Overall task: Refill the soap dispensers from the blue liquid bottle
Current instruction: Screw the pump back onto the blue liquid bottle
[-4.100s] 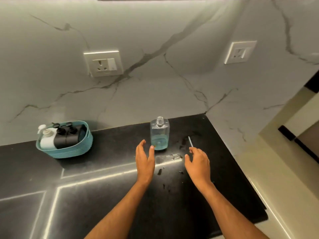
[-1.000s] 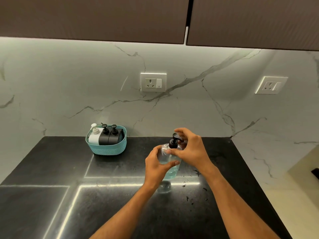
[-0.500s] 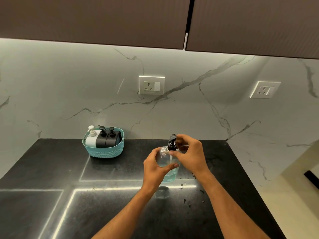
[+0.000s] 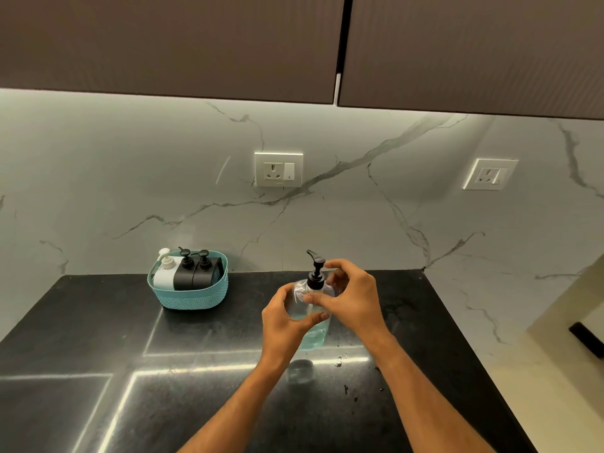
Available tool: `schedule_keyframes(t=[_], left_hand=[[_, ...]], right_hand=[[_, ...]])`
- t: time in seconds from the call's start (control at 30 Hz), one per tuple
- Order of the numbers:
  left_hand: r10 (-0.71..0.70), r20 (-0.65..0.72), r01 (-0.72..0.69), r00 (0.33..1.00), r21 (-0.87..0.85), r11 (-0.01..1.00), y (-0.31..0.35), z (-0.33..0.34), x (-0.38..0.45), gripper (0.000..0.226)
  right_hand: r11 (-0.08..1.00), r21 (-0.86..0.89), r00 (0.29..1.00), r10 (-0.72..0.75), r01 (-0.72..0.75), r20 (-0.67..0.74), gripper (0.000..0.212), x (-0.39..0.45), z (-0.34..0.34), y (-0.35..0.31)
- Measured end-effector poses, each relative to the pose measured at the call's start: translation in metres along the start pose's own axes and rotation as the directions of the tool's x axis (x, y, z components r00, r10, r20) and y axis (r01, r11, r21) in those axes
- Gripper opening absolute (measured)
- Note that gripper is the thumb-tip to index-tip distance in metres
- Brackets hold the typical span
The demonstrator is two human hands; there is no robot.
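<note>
Two hands meet over the black bench (image 4: 98, 322) in the head view. Left hand (image 4: 284, 322) wraps the body of a clear dispenser (image 4: 310, 335), which stands upright near the bench's middle with blue liquid in its lower part. Right hand (image 4: 351, 299) pinches the neck just under the black pump (image 4: 315, 273). Well to the left, a teal basket (image 4: 189, 297) against the marble wall holds one white and two black dispensers.

The clear plastic pump bottle (image 4: 310, 317) is held upright above the black stone countertop (image 4: 98, 338), between both hands; the teal woven basket (image 4: 189, 297) with 3 dispensers stands left, against the marble wall (image 4: 114, 178).
</note>
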State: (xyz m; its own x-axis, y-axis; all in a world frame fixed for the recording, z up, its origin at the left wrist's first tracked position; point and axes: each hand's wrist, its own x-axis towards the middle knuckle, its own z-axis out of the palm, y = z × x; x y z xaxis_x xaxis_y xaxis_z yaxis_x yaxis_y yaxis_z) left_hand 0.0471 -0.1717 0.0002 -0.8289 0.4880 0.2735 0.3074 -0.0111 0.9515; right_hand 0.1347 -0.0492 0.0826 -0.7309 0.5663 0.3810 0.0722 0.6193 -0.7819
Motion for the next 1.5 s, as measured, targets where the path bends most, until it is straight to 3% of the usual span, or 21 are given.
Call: schedule_keyframes(t=[0.17, 0.4, 0.63, 0.87, 1.07, 1.27, 1.37, 1.5], left_hand=[[0.001, 0.012, -0.001, 1.0, 0.018, 1.0, 0.001, 0.001, 0.001, 0.071], [-0.009, 0.018, 0.008, 1.0, 0.052, 0.999, -0.003, 0.006, 0.0, 0.076], [0.007, 0.022, -0.008, 1.0, 0.056, 0.998, -0.004, 0.009, 0.0, 0.078], [0.008, 0.028, -0.009, 1.0, 0.044, 0.999, 0.002, 0.007, 0.001, 0.073], [0.003, 0.026, -0.004, 1.0, 0.036, 0.999, 0.001, 0.011, -0.001, 0.07], [0.014, 0.035, -0.016, 0.999, 0.038, 0.999, 0.004, 0.012, -0.001, 0.072], [0.024, 0.033, -0.025, 0.999, 0.042, 0.999, 0.004, 0.014, -0.002, 0.072], [0.019, 0.023, -0.019, 1.0, 0.037, 0.999, 0.004, 0.011, -0.002, 0.072]], right_hand=[[0.999, 0.042, 1.0, -0.026, 0.026, -0.002, 0.056, 0.0, 0.001, 0.0], [0.999, -0.045, 1.0, -0.012, 0.011, -0.022, 0.045, 0.002, 0.003, 0.002], [0.998, -0.047, 0.999, 0.051, -0.051, -0.013, 0.062, -0.001, 0.002, 0.002], [1.0, -0.001, 1.0, 0.031, -0.031, -0.005, 0.041, 0.0, -0.004, 0.004], [0.999, 0.048, 0.999, 0.023, -0.025, 0.029, 0.057, -0.001, -0.008, 0.001], [0.988, 0.133, 0.994, 0.092, -0.083, -0.065, 0.071, -0.004, -0.004, 0.004], [0.994, 0.07, 0.996, 0.083, -0.079, -0.045, 0.072, -0.005, 0.0, 0.001], [0.989, 0.142, 0.999, 0.048, -0.046, -0.012, 0.069, -0.006, -0.003, 0.002]])
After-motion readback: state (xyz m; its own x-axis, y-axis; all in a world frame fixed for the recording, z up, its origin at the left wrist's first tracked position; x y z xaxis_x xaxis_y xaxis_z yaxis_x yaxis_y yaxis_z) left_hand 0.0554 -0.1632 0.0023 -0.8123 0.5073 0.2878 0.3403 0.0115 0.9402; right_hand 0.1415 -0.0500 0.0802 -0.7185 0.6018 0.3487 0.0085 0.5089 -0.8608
